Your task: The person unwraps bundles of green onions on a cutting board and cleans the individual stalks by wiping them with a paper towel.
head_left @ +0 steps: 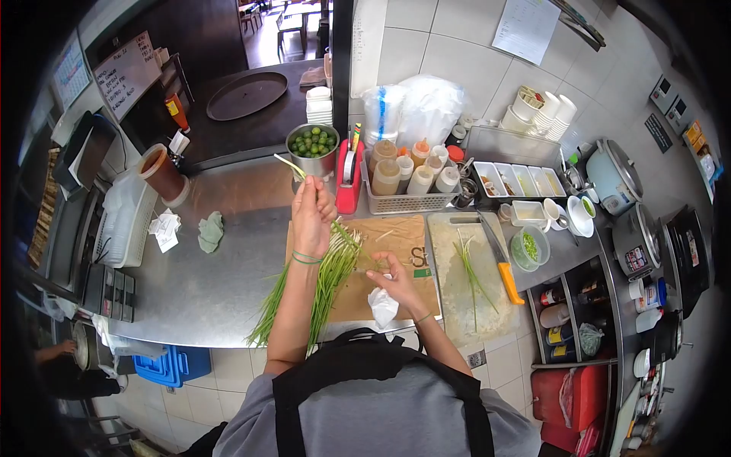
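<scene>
Raised above the steel counter, my left hand (313, 217) is closed on a green onion stalk (289, 164) whose pale end sticks out past the fingers. Under that forearm lies a large bunch of green onions (324, 286), partly on brown paper (388, 297). My right hand (396, 280) is over the paper with its fingers apart and a crumpled white tissue (383, 306) beneath the palm; whether the hand grips the tissue is unclear. To the right, a few green onions (474, 276) and a knife (502, 263) with an orange handle lie on a cutting board (449, 308).
Behind the paper stand a bowl of green limes (312, 145), a red tape dispenser (349, 179) and a basket of sauce bottles (411, 202). A container of chopped greens (530, 247) is right of the board. Another person's hand (67, 347) shows at far left.
</scene>
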